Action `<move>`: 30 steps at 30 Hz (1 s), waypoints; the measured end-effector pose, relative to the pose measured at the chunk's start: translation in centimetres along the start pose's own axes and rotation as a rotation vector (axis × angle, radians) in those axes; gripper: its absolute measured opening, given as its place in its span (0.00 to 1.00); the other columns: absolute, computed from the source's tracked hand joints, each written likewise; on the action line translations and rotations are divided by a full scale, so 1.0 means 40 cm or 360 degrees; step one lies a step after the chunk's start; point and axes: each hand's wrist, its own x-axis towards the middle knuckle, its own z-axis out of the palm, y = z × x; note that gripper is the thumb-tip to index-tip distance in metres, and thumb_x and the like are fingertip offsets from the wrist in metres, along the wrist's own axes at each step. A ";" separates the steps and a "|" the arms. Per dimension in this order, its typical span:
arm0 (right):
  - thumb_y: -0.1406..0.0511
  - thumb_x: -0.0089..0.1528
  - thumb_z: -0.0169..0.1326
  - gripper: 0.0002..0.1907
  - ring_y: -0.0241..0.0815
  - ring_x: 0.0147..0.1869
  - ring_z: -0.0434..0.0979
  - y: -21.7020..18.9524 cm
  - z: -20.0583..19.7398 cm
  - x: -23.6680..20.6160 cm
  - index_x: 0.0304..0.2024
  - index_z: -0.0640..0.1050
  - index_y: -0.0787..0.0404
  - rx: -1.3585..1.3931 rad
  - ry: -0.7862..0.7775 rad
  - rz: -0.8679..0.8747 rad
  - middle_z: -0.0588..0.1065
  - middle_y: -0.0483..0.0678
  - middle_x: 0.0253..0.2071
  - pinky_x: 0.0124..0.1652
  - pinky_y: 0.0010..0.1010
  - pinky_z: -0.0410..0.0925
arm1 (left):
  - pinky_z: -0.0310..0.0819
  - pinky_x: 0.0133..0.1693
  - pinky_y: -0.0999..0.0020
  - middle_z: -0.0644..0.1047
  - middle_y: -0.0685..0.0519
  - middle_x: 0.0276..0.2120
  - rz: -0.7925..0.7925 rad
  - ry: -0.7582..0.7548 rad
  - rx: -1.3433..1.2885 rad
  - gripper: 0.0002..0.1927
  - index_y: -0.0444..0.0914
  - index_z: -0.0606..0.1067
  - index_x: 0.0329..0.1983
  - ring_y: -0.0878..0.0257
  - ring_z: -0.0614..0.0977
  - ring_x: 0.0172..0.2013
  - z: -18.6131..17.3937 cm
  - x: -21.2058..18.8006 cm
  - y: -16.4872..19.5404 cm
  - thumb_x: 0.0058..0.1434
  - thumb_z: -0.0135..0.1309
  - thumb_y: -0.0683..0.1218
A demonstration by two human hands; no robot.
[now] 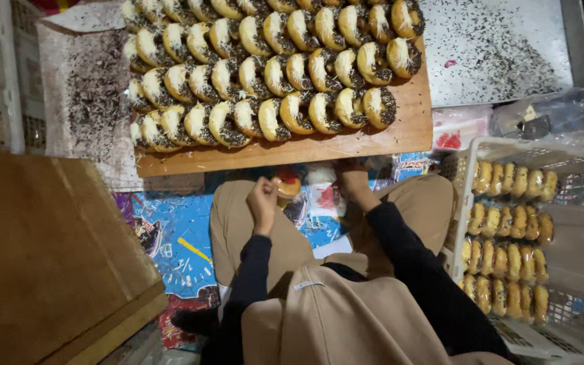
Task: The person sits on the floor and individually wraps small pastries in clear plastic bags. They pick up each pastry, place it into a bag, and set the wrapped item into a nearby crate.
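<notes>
L hand grips doughnut, R hand on packet

Head camera looks steeply down, close over lap and wooden board.

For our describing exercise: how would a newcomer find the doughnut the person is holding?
Start at the wooden board loaded with sprinkled doughnuts. Just below its near edge, over the person's lap, the left hand touches one doughnut. Unlike the rows, it sits alone, off the board.
</notes>
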 end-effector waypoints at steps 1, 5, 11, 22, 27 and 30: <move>0.60 0.42 0.63 0.19 0.60 0.44 0.80 0.006 -0.009 0.016 0.35 0.82 0.61 -0.0081 -0.0003 -0.0084 0.80 0.59 0.39 0.36 0.49 0.73 | 0.73 0.31 0.56 0.79 0.44 0.23 0.0096 0.0003 0.0059 0.13 0.33 0.74 0.29 0.47 0.81 0.27 0.019 0.027 0.014 0.60 0.63 0.47; 0.60 0.48 0.62 0.14 0.58 0.43 0.79 -0.031 -0.019 0.018 0.33 0.82 0.61 -0.0113 -0.0156 -0.0072 0.80 0.58 0.38 0.43 0.48 0.73 | 0.75 0.41 0.48 0.79 0.38 0.33 0.0350 0.0040 0.0732 0.08 0.34 0.77 0.35 0.41 0.81 0.38 0.060 0.044 0.038 0.56 0.59 0.44; 0.61 0.57 0.57 0.13 0.50 0.62 0.69 -0.070 -0.049 -0.162 0.43 0.82 0.52 0.0127 -0.0256 -0.0112 0.78 0.49 0.49 0.58 0.64 0.55 | 0.76 0.51 0.45 0.81 0.36 0.40 0.0383 -0.0662 0.0122 0.16 0.35 0.79 0.48 0.44 0.85 0.43 0.165 -0.044 0.154 0.66 0.51 0.51; 0.51 0.64 0.55 0.44 0.53 0.80 0.42 -0.091 -0.214 -0.259 0.75 0.52 0.58 0.1207 0.0134 -0.0572 0.48 0.55 0.76 0.71 0.55 0.45 | 0.63 0.62 0.60 0.61 0.60 0.66 -0.0329 -0.0301 -0.2170 0.34 0.55 0.63 0.65 0.63 0.65 0.63 0.105 -0.178 0.312 0.57 0.61 0.45; 0.46 0.56 0.68 0.46 0.59 0.58 0.66 -0.008 -0.260 -0.083 0.63 0.62 0.65 0.0871 0.0847 0.0467 0.67 0.61 0.53 0.53 0.51 0.64 | 0.78 0.43 0.63 0.79 0.47 0.42 -0.0720 0.0112 -0.2859 0.10 0.36 0.75 0.47 0.58 0.78 0.40 0.014 0.008 0.178 0.71 0.61 0.46; 0.46 0.52 0.73 0.49 0.59 0.49 0.77 0.083 -0.262 0.021 0.61 0.65 0.66 0.0498 0.1097 0.0834 0.76 0.62 0.44 0.46 0.48 0.71 | 0.80 0.46 0.61 0.80 0.49 0.42 -0.0816 0.0094 -0.2923 0.10 0.38 0.75 0.45 0.60 0.80 0.41 0.005 0.010 0.153 0.65 0.61 0.47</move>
